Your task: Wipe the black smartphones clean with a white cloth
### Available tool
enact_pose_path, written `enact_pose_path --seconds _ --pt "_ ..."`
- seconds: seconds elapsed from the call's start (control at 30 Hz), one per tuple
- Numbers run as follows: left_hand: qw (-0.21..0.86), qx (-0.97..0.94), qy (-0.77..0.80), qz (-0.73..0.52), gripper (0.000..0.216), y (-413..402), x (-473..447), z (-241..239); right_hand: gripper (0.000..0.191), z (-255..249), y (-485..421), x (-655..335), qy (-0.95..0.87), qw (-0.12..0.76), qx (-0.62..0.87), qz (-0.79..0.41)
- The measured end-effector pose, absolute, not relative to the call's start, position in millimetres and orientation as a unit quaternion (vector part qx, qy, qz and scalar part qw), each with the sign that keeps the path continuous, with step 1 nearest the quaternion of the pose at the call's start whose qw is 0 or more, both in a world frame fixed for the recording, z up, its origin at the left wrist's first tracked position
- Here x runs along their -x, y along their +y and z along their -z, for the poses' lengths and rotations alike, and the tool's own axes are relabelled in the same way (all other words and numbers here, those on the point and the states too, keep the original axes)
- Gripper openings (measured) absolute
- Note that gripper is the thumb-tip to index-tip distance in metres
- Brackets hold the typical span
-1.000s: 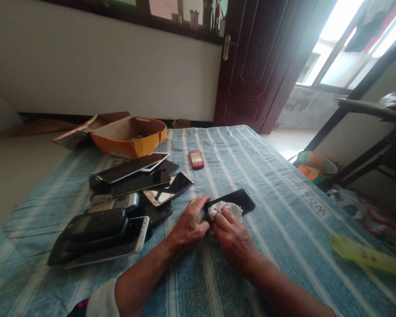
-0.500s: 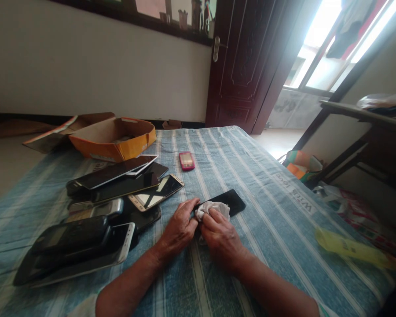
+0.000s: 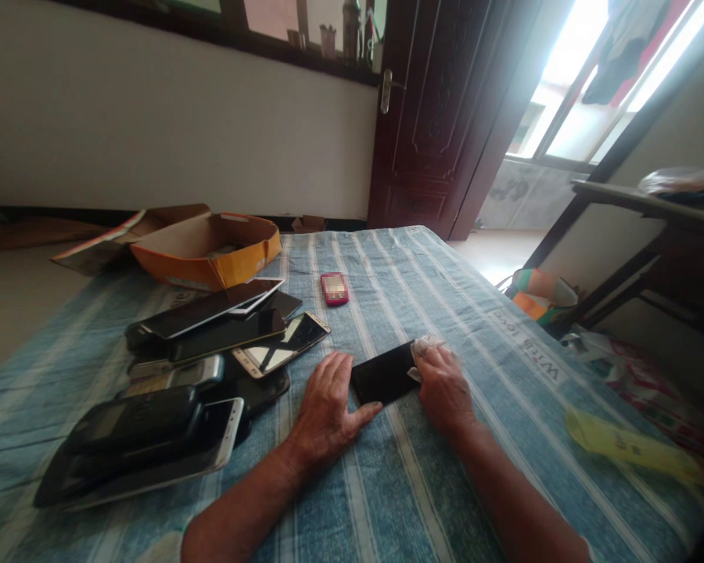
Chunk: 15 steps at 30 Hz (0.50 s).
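Roughly at the middle of the bed, on its blue-and-white striped sheet, a flat black rectangular smartphone lies face up with a hand at each end. The left hand rests flat on the sheet at the phone's left end; its fingers are stretched out and loose, gripping nothing, and the thumb lies along the phone's near edge. The right hand sits at the phone's right end, its fingers curled around a crumpled white cloth that is pressed onto that end of the screen.

Toward the left edge of the bed lies a loose heap of dark and silver smartphones, overlapping one another, just beside the left hand. Beyond the heap, near the far left corner, stands an open orange cardboard box. A small pink phone lies alone toward the far edge, well apart from the hands. Near the right edge lies a yellow-green plastic item, too blurred to tell what it is
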<state>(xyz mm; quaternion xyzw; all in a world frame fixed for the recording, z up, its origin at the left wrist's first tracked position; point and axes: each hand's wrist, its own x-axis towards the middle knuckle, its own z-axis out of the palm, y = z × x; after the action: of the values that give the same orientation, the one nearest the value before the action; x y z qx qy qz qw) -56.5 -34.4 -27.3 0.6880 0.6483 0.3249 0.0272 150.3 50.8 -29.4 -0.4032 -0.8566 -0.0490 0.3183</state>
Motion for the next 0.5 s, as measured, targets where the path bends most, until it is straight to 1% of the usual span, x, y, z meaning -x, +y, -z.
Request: enact_pose_path --seconds 0.07,0.17,0.3,0.4,0.5 --pt "-0.002 -0.685 0.663 -0.302 0.075 -34.6 54.9 31.6 0.044 29.7 43.9 -145.4 -0.861 0.323 0.388 0.056" --pt "-0.013 -0.683 0.676 -0.276 0.07 -34.7 52.8 33.3 0.041 27.5 27.8 -133.0 -0.884 0.315 0.344 0.041" --pt "-0.003 -0.679 0.679 -0.279 0.067 -32.3 52.7 31.7 0.037 22.8 15.0 -122.1 -0.901 0.314 0.3 0.008" --pt "0.001 -0.682 0.672 -0.288 0.066 -29.4 54.0 31.3 0.037 19.9 19.9 -124.2 -0.884 0.35 0.309 -0.009" --pt "-0.01 -0.688 0.66 -0.301 0.067 -29.0 53.5 31.0 0.037 16.6 31.5 -131.4 -0.851 0.417 0.319 -0.029"
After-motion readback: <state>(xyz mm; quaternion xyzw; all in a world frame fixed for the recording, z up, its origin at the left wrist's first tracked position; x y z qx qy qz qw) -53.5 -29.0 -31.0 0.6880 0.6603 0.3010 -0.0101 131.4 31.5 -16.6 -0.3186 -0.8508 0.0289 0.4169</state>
